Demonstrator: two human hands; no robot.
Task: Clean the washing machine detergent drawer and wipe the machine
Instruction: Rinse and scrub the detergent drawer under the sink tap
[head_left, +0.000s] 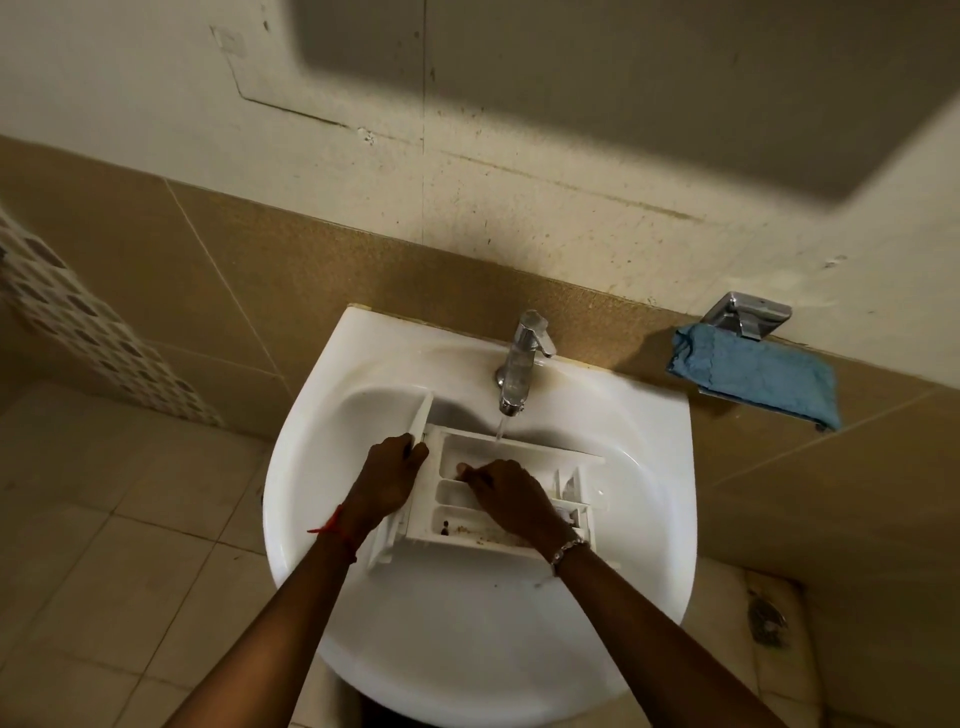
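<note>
A white detergent drawer (519, 452) lies across the bowl of a white sink (467, 623), its front panel to the left. Brown dirt sits in its near compartment. My left hand (387, 475) grips the drawer's front panel at the left end. My right hand (511, 496) rests inside the drawer with fingertips pressed into a compartment; whether it holds anything is hidden. Water runs from the chrome tap (522, 364) into the drawer's far compartment.
A blue cloth (758, 376) hangs over a chrome wall holder (745, 314) to the right of the sink. Tan tiles and a stained wall rise behind. Floor tiles lie on both sides, with a floor drain (766, 621) at the right.
</note>
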